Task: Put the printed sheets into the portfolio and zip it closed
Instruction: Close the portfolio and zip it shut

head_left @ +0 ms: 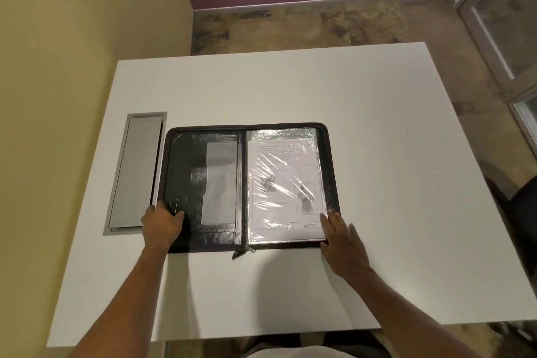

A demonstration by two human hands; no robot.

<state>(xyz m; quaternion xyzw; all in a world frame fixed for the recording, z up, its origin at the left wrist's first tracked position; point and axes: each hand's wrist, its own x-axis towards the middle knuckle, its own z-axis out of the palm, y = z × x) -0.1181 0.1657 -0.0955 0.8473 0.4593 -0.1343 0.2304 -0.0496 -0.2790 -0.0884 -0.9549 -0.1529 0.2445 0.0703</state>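
Head view | black zip-around portfolio (203, 183) lies open at frame centre on white table (290, 90) | printed sheets (286, 183) seated under clear sleeve, right half | left hand (162, 224) clasps lower-left cover edge | right hand (341, 237) laid flat, holding nothing | filing judged done; folding shut, then pulling zipper tab (239, 253) is called for

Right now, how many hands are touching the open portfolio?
2. The left hand grips the near left corner of the portfolio. The right hand rests on its near right corner, at the edge of the printed sheet under clear plastic. None seems hidden.
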